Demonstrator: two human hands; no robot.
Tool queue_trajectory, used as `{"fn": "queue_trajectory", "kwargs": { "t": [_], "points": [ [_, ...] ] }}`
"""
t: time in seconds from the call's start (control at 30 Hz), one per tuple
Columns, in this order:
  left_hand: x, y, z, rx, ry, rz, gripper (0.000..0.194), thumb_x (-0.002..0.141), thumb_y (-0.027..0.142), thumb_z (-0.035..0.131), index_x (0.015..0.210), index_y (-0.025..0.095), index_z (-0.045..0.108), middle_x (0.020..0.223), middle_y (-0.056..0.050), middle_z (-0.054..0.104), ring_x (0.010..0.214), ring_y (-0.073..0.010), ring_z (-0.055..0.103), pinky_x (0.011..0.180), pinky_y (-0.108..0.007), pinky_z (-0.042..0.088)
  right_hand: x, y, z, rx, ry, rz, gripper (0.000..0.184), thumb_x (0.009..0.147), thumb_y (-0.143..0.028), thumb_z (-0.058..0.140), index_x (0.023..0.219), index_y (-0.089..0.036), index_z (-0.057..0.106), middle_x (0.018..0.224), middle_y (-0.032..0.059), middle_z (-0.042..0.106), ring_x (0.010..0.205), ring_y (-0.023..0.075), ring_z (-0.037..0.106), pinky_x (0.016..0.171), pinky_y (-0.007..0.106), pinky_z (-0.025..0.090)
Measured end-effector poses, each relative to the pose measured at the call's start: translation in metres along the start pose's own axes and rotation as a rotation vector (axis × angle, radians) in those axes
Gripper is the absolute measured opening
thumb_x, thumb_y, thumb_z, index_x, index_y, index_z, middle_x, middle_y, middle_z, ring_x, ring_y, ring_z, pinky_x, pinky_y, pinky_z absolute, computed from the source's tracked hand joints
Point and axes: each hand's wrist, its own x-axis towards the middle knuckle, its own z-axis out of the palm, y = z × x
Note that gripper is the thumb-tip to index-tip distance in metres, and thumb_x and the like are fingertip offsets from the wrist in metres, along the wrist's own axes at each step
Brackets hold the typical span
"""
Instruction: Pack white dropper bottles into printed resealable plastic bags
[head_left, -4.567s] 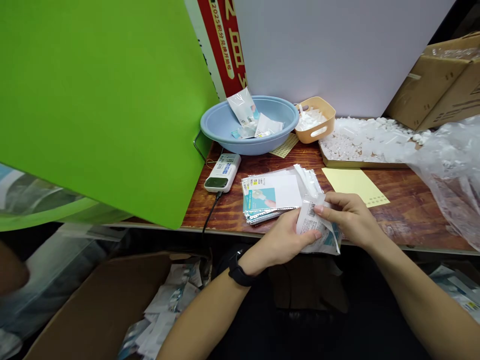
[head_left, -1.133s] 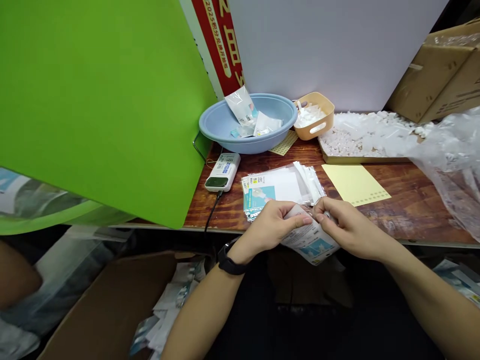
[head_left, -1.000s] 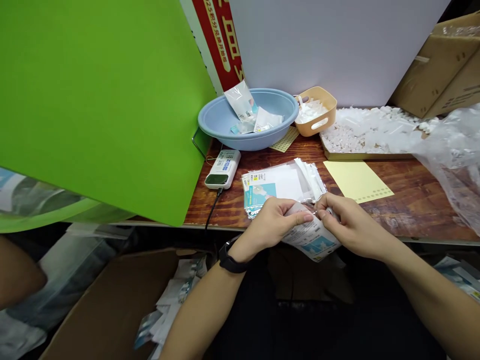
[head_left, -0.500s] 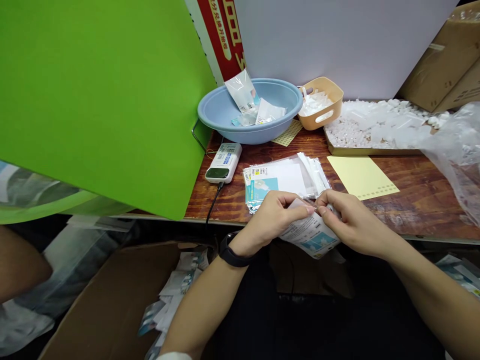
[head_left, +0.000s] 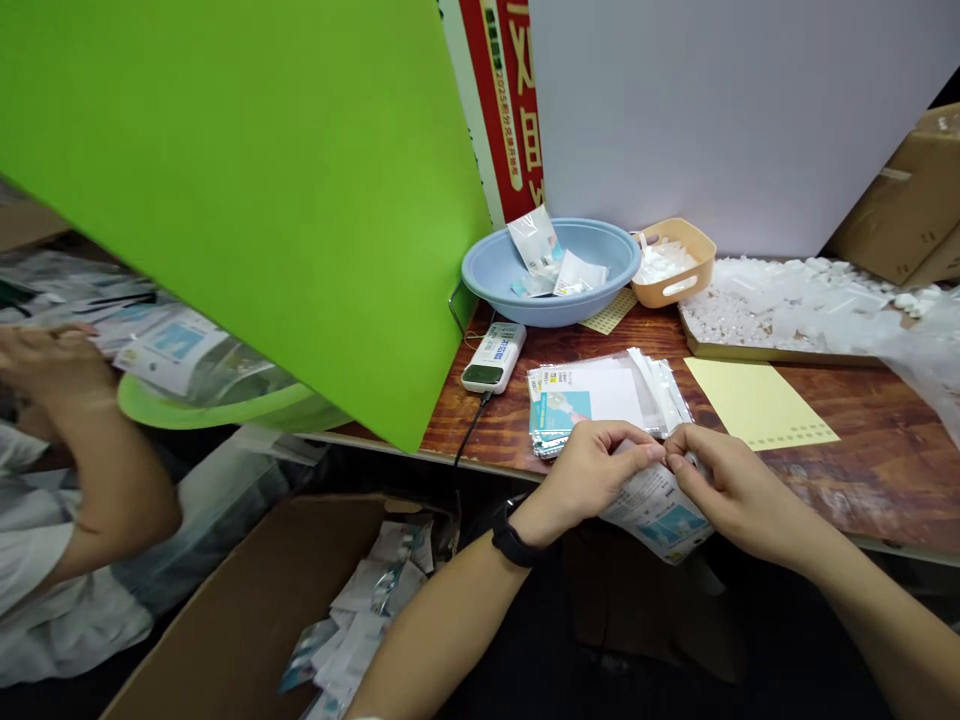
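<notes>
Both hands pinch the top edge of a printed plastic packet [head_left: 664, 515], which hangs tilted just off the table's front edge. My left hand [head_left: 600, 475], with a black band on the wrist, grips it near the middle of that edge. Close beside it, my right hand [head_left: 724, 485] holds the same edge between thumb and fingers, and the fingertips of both hands nearly meet. Directly behind them a stack of similar flat packets [head_left: 607, 390] lies on the wooden table. Whatever is inside the held packet is hidden.
Farther back stand a blue basin [head_left: 555, 312] with packets, a tan basket [head_left: 686, 285] and a tray of white pieces [head_left: 780, 355]. A white device [head_left: 495, 355], yellow sheet [head_left: 757, 400] and green board [head_left: 300, 200] are nearby. A carton [head_left: 225, 610] sits below; a co-worker's arm [head_left: 112, 450] is left.
The view has turned to the left and up, so the table things sit lower and farther right. More of the co-worker shows. Both hands keep hold of the packet, fingertips closer together.
</notes>
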Motion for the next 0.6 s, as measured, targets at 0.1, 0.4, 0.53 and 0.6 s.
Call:
{"fn": "queue_trajectory", "kwargs": {
  "t": [0.1,0.4,0.53,0.6],
  "points": [
    [-0.003,0.001,-0.008,-0.006,-0.079,-0.066,0.044,0.072,0.035,0.074,0.109,0.013,0.068,0.079,-0.003,0.069,0.074,-0.0161,0.06,0.068,-0.026,0.045,-0.001,0.0,-0.003,0.016,-0.009,0.029,0.023,0.092,-0.03,0.039,0.071,-0.022,0.044,0.065,-0.0004,0.051,0.058,0.014,0.046,0.052,0.026,0.037],
    [-0.012,-0.003,-0.025,0.149,-0.4,-0.176,0.031,0.071,0.029,0.074,0.096,0.013,0.07,0.097,-0.007,0.073,0.086,-0.022,0.064,0.081,-0.033,0.051,-0.001,0.013,-0.015,0.269,0.07,0.126,0.028,0.092,-0.042,0.045,0.077,-0.02,0.054,0.068,0.0011,0.057,0.06,0.0146,0.052,0.055,0.027,0.044],
    [-0.025,0.012,-0.035,0.108,-0.223,-0.091,0.035,0.075,0.032,0.072,0.103,0.013,0.066,0.107,-0.011,0.073,0.097,-0.0259,0.067,0.087,-0.036,0.053,0.004,0.033,-0.023,0.437,0.349,0.22,0.026,0.088,-0.039,0.051,0.093,-0.017,0.064,0.075,0.0045,0.065,0.067,0.0169,0.061,0.068,0.032,0.052],
    [-0.027,0.03,-0.042,0.099,0.002,0.02,0.039,0.081,0.032,0.066,0.115,0.014,0.06,0.116,-0.013,0.069,0.106,-0.0268,0.065,0.091,-0.038,0.053,0.007,0.042,-0.028,0.459,0.473,0.285,0.025,0.086,-0.036,0.053,0.095,-0.017,0.065,0.078,0.0056,0.067,0.071,0.0182,0.065,0.072,0.034,0.054]
  ]
}}
